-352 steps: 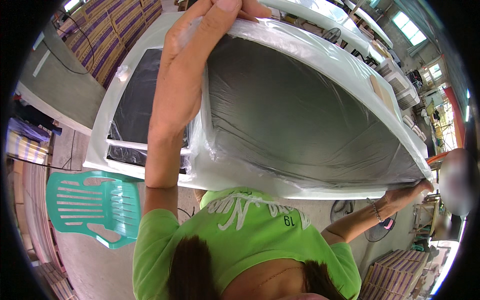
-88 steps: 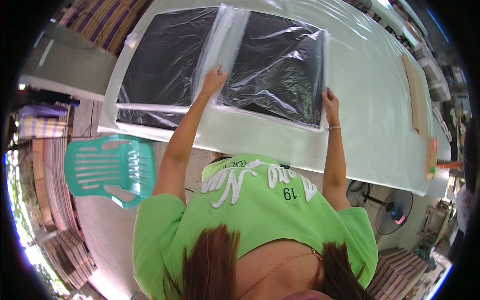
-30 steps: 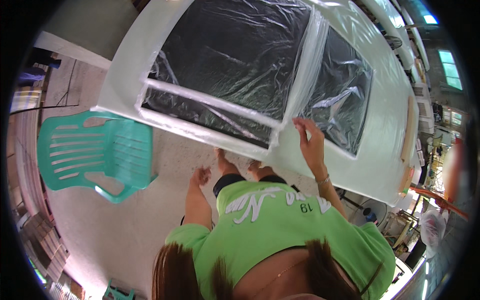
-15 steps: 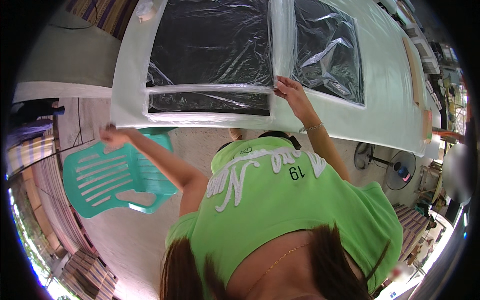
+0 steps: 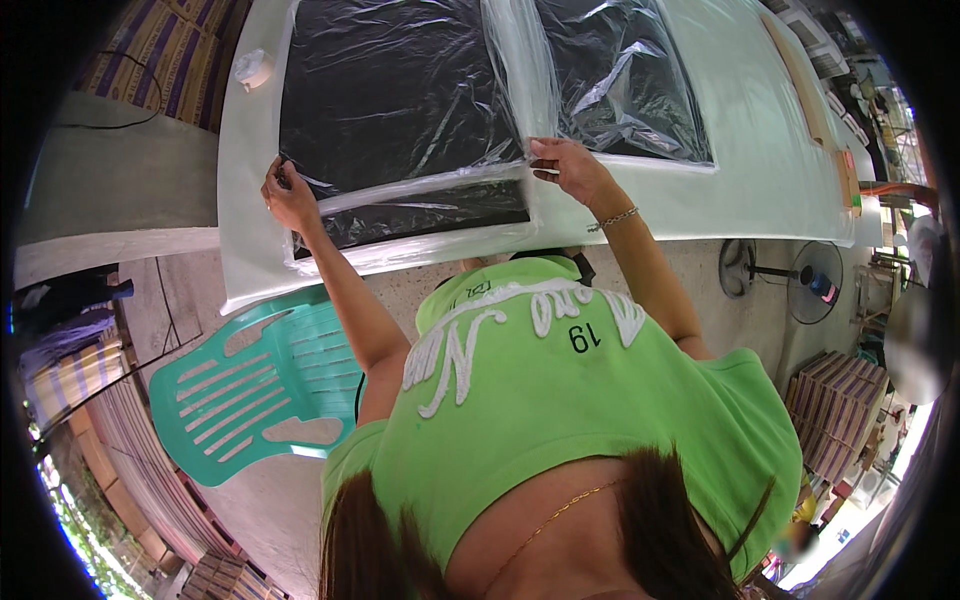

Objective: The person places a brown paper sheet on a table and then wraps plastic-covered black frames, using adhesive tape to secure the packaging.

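Clear film (image 5: pixel 425 187) at upper centre of the frame, spread over the left black panel (image 5: pixel 390 95), a pale gathered band crossing that panel's lower part. It reaches toward the right black panel (image 5: pixel 625 90), creased there too. All of it lies on the white-covered table (image 5: pixel 690 205).

Handling, judged by look: film very light, limp, slick, apt to cling and crease; a hard tug at one spot may stretch or tear it. Whether the panels are stiff, you can't tell from here. Best hold: the two ends of the pale band, flat pinch, fingertips rather than nails.

Your left hand (image 5: pixel 290 200) is at the band's left end, fingers bunched narrow by the panel edge; whether film is between them can't be made out. Your right hand (image 5: pixel 573 168) is at the band's right end, thumb and forefinger in a narrow pinch on the film, remaining fingers curled loosely below.

Both forearms reach up the frame, left elbow bent outward above the green chair (image 5: pixel 285 375), right arm leaning inward, bracelet (image 5: pixel 618 218) at its wrist. White roll (image 5: pixel 253 69) sits upper left, apart from both hands.
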The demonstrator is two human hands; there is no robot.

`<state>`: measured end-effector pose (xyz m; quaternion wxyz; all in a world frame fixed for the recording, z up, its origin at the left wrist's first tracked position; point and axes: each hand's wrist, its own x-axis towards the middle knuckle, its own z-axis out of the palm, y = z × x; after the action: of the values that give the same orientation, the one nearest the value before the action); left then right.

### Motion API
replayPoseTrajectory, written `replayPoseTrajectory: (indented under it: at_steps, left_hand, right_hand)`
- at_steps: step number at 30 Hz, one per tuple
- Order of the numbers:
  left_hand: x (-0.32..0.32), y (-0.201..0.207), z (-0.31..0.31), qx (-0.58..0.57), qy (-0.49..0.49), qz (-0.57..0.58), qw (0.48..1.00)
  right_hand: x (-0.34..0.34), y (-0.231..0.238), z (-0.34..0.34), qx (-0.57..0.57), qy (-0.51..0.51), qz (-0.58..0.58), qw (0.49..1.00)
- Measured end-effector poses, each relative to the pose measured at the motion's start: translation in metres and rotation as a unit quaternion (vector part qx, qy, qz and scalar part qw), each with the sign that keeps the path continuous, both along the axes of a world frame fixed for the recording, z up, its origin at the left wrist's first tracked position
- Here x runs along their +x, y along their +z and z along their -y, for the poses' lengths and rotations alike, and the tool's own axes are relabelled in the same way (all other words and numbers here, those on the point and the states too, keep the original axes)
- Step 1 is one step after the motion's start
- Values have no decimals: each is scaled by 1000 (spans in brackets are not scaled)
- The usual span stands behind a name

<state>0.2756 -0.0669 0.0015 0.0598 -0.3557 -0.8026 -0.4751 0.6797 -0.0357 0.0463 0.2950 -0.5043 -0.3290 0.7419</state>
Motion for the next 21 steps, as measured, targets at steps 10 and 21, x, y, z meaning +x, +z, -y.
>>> replayPoseTrajectory:
  at_steps: [10, 21]
  left_hand:
    - [4, 0, 4, -42, 40, -16, 998]
    - [2, -1, 6, -43, 40, -59, 997]
  right_hand:
    - [-16, 65, -10, 25, 24, -193, 981]
    - [-34, 29, -39, 20, 29, -137, 990]
